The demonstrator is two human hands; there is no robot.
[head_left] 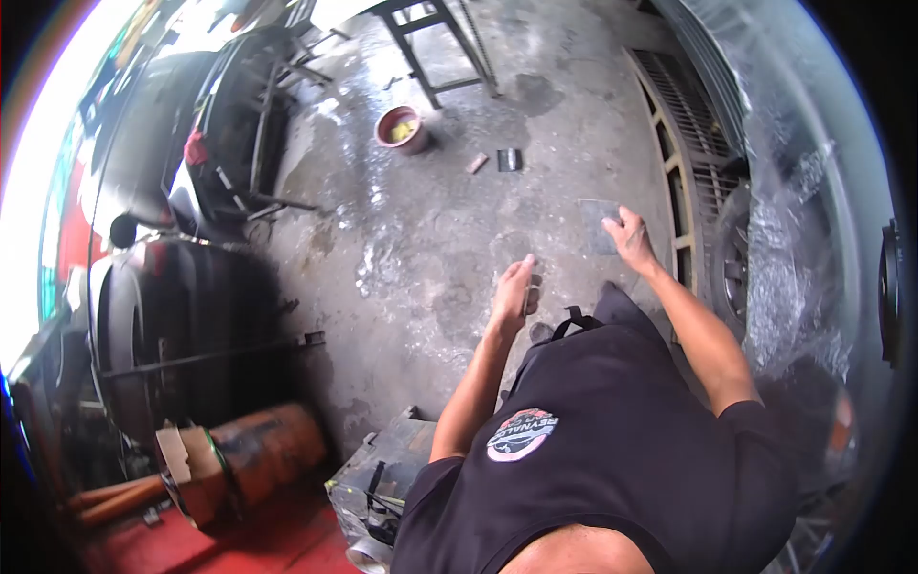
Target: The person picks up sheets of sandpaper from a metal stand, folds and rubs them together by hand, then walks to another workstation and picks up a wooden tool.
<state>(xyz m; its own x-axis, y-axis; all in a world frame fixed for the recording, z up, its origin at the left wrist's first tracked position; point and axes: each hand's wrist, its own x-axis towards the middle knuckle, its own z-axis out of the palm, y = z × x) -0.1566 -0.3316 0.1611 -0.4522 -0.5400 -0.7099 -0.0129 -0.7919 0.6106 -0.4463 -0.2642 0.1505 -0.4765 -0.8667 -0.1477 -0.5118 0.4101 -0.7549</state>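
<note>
My right hand (pixel 631 241) grips the edge of a thin, flat grey sheet that looks like sandpaper (pixel 598 218), with the thumb on top. It is held in front of me, over the concrete floor. Lower and to the left, my left hand (pixel 516 289) hangs in the air with nothing in it. One digit points forward and the others are loosely bent, apart from each other. Farther ahead on the floor lie a small dark square sheet (pixel 510 160) and a small brownish block (pixel 477 163). A reddish bucket (pixel 402 130) with something yellow inside stands beyond them.
Wet patches mark the concrete floor (pixel 430 230). A dark metal stand (pixel 440 48) is at the top. Vehicle parts (pixel 182 316) and an orange cylinder (pixel 268 450) line the left. A grille panel (pixel 693 124) and plastic sheeting (pixel 794 239) border the right. A grey case (pixel 382 469) sits near me.
</note>
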